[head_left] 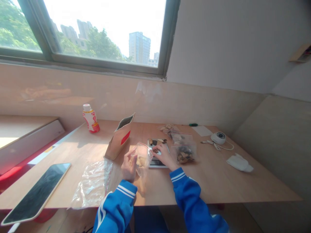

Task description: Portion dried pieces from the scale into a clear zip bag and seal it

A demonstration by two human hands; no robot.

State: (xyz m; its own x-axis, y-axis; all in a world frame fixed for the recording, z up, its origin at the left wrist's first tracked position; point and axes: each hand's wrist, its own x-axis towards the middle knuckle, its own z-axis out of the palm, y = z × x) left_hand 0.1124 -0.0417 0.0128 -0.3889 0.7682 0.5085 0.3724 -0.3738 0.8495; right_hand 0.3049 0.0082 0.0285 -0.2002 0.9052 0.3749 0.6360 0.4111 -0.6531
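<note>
My left hand (pixel 129 165) grips a clear zip bag (pixel 143 160) by its left side; pale dried slices lie in the bag. The bag's mouth leans toward a kitchen scale (pixel 156 162). Over the scale, my right hand (pixel 163 154) has its fingers closed near the bag's opening and a small brown piece; what they hold is too small to name. Several dried slices (pixel 157 141), pale and dark, lie on the scale's far part. Right of the scale stands a zip bag of dark dried pieces (pixel 186 155).
More filled zip bags (pixel 181 138) lie behind. A brown paper pouch (pixel 119 139) stands open at left, near a drink bottle (pixel 91 118), an empty-looking plastic bag (pixel 92 184) and a phone (pixel 39 191). At right are a white camera (pixel 218 138) with cable and a tissue pack (pixel 239 162).
</note>
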